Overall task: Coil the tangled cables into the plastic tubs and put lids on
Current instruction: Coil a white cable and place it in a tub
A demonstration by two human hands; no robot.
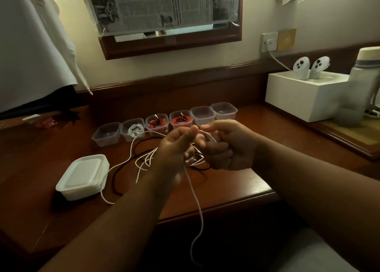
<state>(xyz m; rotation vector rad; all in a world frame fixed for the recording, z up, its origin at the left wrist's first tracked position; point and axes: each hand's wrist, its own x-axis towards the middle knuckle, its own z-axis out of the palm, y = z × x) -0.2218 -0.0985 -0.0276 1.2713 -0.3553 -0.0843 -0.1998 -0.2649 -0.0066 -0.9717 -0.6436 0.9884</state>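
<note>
We hold both hands up over the middle of the dark brown wooden desk (236, 181), close together and nearly touching. Our left hand (176, 148) is curled around a thin white cable (196, 199), thumb pressed on top; one end of the cable trails from beneath this hand toward six o'clock, past the desk edge. Our right hand (228, 146) is clenched around a loop of the same white cable, thumb pointing toward nine o'clock at the left thumb. Below and at nine o'clock from the hands, more white loops lie on the desk, tangled with a thin black cable (115, 181).

At twelve o'clock from the hands stands a row of six clear plastic tubs (164, 125), all open. From the left: the first looks empty, the second holds a coiled white cable (134, 130), the third and fourth hold red and black cables (181, 120), and the last two look empty. At eight o'clock sits a stack of white plastic lids (83, 176), with the white cable running just beside it.

At two o'clock a white box (304, 99) holds two white controllers (310, 66), and a grey bottle (357, 86) stands beside it.
</note>
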